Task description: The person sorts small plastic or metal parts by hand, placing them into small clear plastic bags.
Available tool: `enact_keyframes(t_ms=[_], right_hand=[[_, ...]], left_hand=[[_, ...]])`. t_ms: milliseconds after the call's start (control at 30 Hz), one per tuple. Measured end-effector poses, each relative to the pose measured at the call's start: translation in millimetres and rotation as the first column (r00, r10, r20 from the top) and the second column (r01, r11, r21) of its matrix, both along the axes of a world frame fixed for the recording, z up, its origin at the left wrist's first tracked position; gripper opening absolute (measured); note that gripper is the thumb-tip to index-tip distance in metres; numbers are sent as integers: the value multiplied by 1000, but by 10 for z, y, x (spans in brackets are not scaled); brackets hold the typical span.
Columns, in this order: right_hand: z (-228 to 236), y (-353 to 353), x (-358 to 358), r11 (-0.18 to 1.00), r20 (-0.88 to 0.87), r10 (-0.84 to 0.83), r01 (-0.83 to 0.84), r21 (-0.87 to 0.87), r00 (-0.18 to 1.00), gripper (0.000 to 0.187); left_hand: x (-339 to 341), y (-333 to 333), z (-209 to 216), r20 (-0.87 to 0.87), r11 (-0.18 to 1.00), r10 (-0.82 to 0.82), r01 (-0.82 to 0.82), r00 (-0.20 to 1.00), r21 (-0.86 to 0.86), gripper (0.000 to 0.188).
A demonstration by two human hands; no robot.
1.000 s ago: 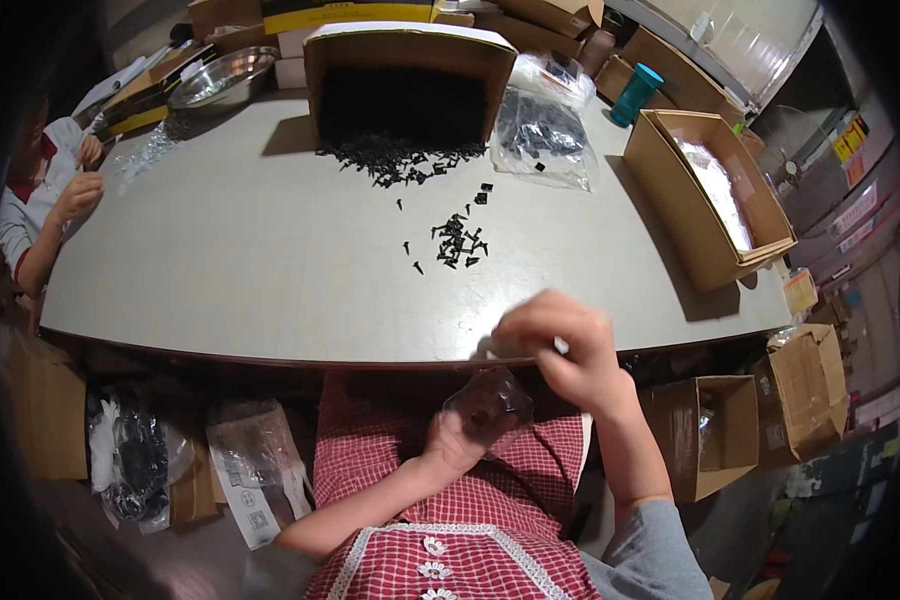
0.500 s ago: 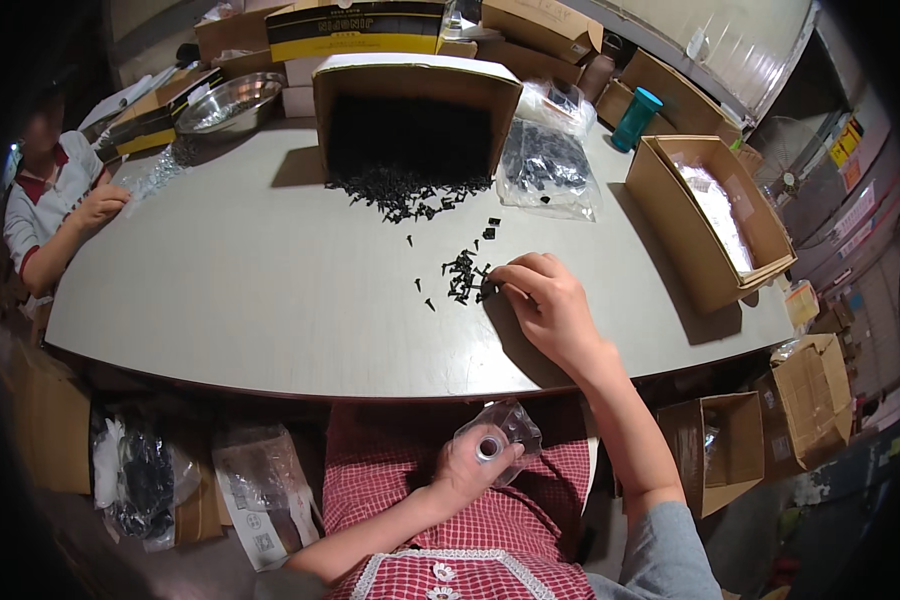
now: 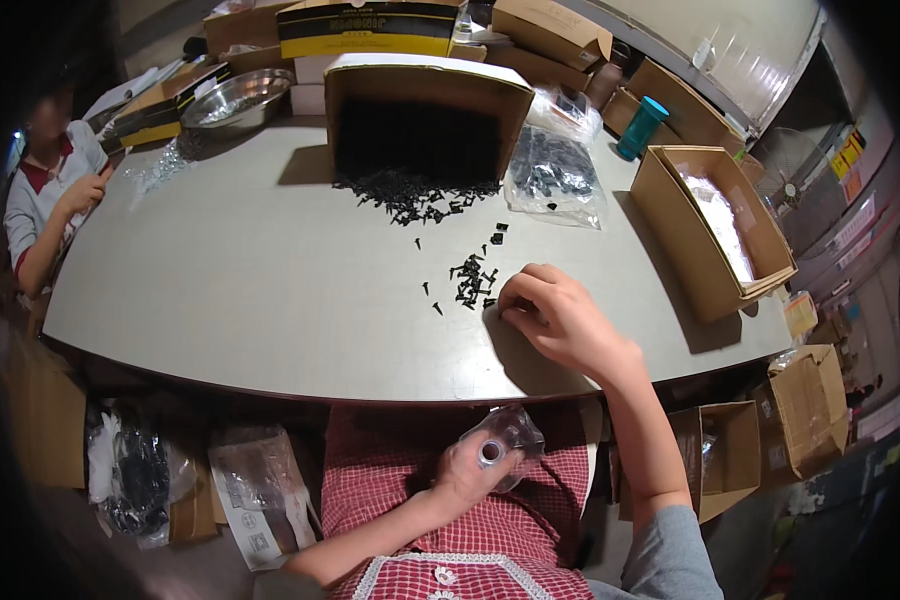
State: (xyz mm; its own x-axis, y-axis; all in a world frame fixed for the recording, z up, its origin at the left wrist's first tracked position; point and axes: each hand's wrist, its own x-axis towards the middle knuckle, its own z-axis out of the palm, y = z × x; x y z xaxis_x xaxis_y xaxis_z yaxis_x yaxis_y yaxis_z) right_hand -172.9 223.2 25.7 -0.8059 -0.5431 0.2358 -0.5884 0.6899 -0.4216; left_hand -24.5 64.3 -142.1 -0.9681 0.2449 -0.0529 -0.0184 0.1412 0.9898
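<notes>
My left hand [image 3: 462,472] is over my lap, closed around a clear plastic bag [image 3: 526,436]. A small round ring or tube end [image 3: 490,453] with a dark opening faces up between its thumb and fingers. Above the table, my right hand [image 3: 562,318] has its fingers curled and the tips pressed together. Whatever those fingertips hold, if anything, is hidden. Just left of them lies a small pile of black screws [image 3: 472,282], with a few single screws scattered around it. Two small black square pieces [image 3: 498,237] lie behind the pile.
An open cardboard box [image 3: 518,118] spills a heap of black screws [image 3: 410,202] forward. Clear bags [image 3: 555,185] of dark parts lie beside it. Rightward stand a teal bottle [image 3: 642,128] and a carton [image 3: 695,270]. At far left are a metal bowl [image 3: 235,105] and a co-worker's hands [image 3: 88,192].
My right hand has drawn slightly right, away from the screw pile. My left hand stays on the bag. The co-worker's hands have come up and closer to their body. The view has shifted slightly.
</notes>
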Motion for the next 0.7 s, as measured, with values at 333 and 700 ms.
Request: enact_keyframes(t_ms=[333,700], right_hand=[[-119,-66,-8,987,15,-57,58,-151,998,16],[191,146,290,962,464,267,-210,-172,845,18]], left_hand=[[25,3,-9,-38,999,-22,23,999,31,44],[-2,-1,-24,-92,998,18,-12,996,61,50]])
